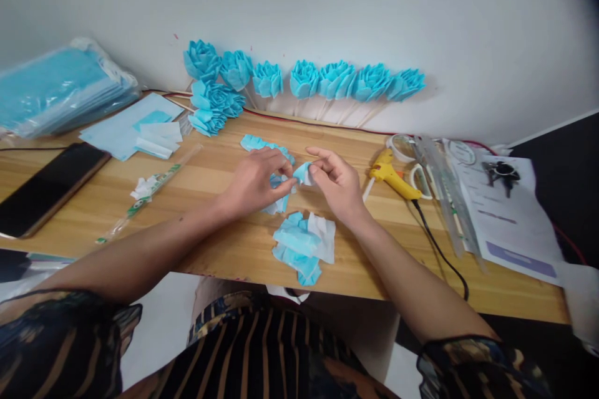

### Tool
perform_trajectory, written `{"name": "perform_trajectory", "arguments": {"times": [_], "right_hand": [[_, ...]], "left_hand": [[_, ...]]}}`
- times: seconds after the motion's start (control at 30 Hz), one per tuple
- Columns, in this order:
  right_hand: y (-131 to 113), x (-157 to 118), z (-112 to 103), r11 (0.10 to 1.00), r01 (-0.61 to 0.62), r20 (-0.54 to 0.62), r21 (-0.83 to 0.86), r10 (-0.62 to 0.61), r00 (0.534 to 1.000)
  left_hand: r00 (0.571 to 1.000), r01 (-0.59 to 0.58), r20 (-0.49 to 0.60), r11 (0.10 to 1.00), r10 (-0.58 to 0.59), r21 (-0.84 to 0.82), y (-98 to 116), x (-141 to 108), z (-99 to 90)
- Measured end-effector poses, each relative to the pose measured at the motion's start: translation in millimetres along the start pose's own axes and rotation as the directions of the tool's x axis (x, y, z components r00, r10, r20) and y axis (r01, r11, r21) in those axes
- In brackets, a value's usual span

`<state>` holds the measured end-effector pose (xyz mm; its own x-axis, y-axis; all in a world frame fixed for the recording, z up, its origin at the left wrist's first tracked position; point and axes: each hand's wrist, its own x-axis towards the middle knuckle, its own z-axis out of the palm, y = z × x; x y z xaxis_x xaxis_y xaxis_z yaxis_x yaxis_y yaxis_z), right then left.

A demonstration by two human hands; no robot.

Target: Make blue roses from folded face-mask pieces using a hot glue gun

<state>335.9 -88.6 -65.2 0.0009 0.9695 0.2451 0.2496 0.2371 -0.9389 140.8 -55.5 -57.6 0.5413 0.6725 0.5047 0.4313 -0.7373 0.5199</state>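
Observation:
Between my hands is a small blue-and-white fabric piece (303,173). My right hand (337,186) pinches it between thumb and fingers. My left hand (257,182) has its thumb and fingertips close together at the left edge of the piece; whether it grips it too is hard to tell. Behind and under my left hand lie more blue pieces (262,143). Nearer the table's front edge is a loose pile of blue and white pieces (302,243).
Blue fabric flowers (334,79) on sticks lean along the wall. A yellow glue gun (390,176), clear sticks, papers (510,218) and keys (503,174) lie right. Left are a phone (49,187), blue sheets (126,124) and a plastic bag (60,90) of blue material.

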Motion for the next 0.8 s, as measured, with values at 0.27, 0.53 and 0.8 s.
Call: {"name": "perform_trajectory", "arguments": {"times": [0.27, 0.53, 0.8], "right_hand": [[-0.1, 0.9, -2.1, 0.994, -0.061, 0.072, 0.089, 0.055, 0.996], [-0.1, -1.4, 1.7, 0.993, -0.063, 0.211, 0.097, 0.042, 0.977], [2.7, -0.7, 3.6, 1.0, -0.003, 0.146, 0.031, -0.002, 0.989]], "left_hand": [[1.0, -0.018, -0.011, 1.0, 0.018, -0.006, -4.9, -0.9, 0.2], [0.996, -0.081, -0.033, 0.991, 0.085, 0.104, -7.0, -1.2, 3.3], [0.999, -0.003, -0.032, 1.0, 0.002, -0.028, -5.2, 1.4, -1.2]]}}
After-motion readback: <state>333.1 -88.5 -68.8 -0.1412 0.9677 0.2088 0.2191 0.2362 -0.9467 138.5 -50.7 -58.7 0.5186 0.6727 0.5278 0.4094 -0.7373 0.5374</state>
